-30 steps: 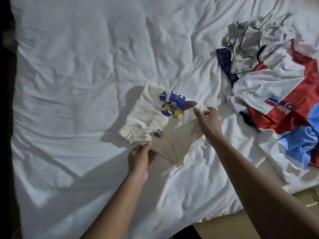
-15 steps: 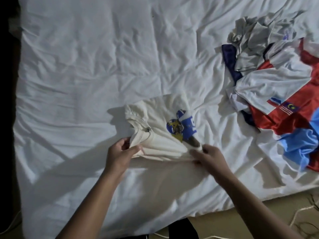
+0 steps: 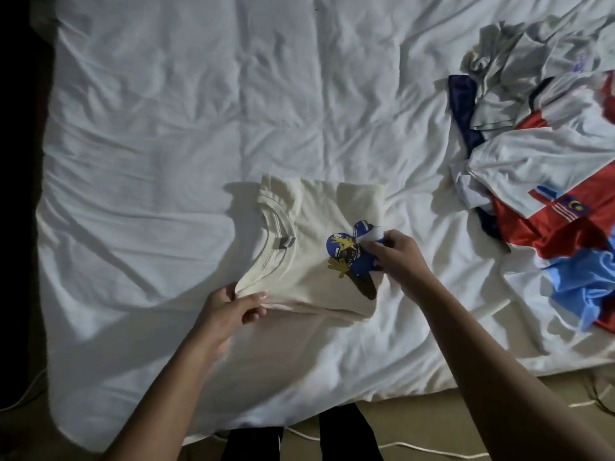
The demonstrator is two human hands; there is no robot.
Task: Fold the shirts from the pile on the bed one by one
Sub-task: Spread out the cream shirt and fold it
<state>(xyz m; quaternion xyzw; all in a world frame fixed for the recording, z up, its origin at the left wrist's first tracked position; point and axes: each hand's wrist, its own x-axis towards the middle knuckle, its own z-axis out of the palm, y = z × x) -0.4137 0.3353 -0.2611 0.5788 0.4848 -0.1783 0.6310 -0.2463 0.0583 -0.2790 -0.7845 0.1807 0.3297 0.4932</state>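
A folded cream T-shirt [image 3: 319, 207] lies on the white bed [image 3: 166, 128], near its front edge, with the neckline turned to the left. A small grey neck label [image 3: 287, 242] sits inside the collar; its writing is too small to read. On the chest is a blue and yellow cartoon print [image 3: 344, 256], with no legible words.

The left hand [image 3: 229, 311] pinches the near left corner of the shirt, fingers [image 3: 254, 298] curled on the cloth. The right hand [image 3: 399, 257] pinches a fold of cloth at the print, by the shirt's right edge.

Well apart to the right is the pile of shirts [image 3: 549, 154]. It includes a crumpled grey shirt [image 3: 519, 58] and a red and white jersey with a Malaysian flag patch [image 3: 571, 207]. A white cable [image 3: 416, 447] runs along the floor below the bed.
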